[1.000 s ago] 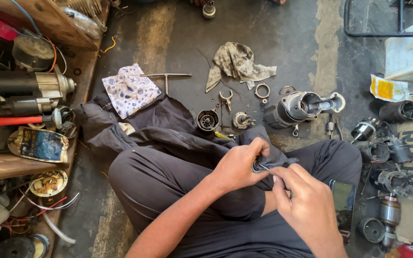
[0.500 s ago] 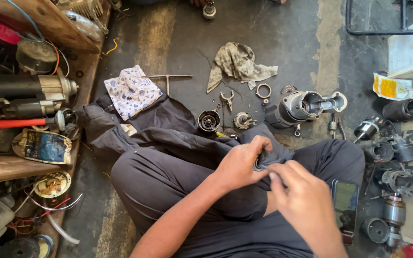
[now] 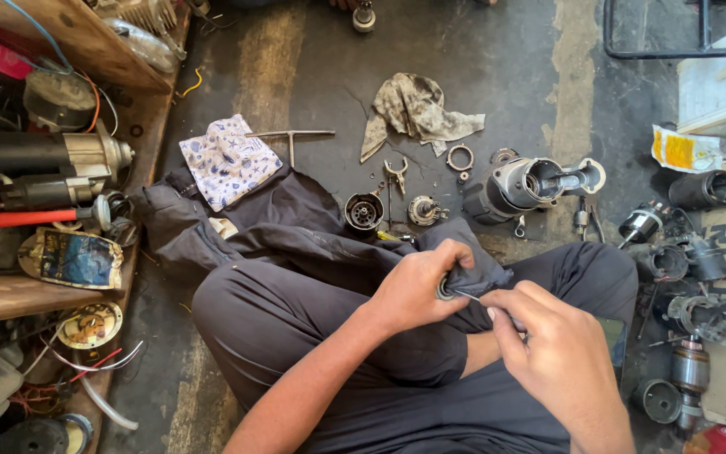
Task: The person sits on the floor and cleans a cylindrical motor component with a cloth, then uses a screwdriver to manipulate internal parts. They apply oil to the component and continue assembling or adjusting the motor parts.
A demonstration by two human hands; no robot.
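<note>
While the left hand [image 3: 418, 290] is clenched around a small round metal part [image 3: 445, 290] above the lap, the right hand [image 3: 560, 361] pinches a thin pointed tool [image 3: 470, 296] whose tip touches that part. The tip rests just beside the left fingers [image 3: 455, 256], so I think a slip could prick them. The part could also drop from the grip into the dark cloth [image 3: 296, 227] beyond it, toward the motor housing [image 3: 531, 185], and be hard to find.
</note>
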